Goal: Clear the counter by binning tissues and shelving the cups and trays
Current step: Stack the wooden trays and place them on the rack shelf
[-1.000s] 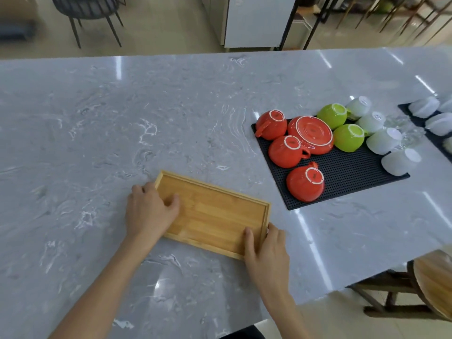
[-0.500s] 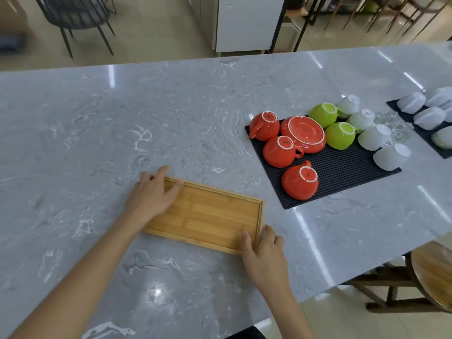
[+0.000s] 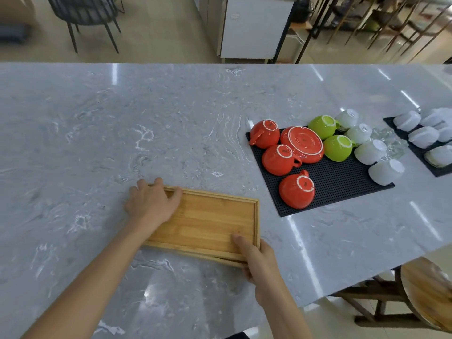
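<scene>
Your left hand (image 3: 152, 204) is lying spread over the far left corner of the shallow rectangular bamboo tray (image 3: 208, 222), fingers hooked on its rim, while your right hand (image 3: 256, 255) is pinching the near right corner, thumb inside. Since a second ago you have been squaring the tray on the grey marbled desk (image 3: 122, 118), and its near edge is now lifting, so shelving looks imminent. To the right, upturned red, green and white ceramic cups (image 3: 297, 190) are still waiting on a black rubber mat (image 3: 337, 182).
</scene>
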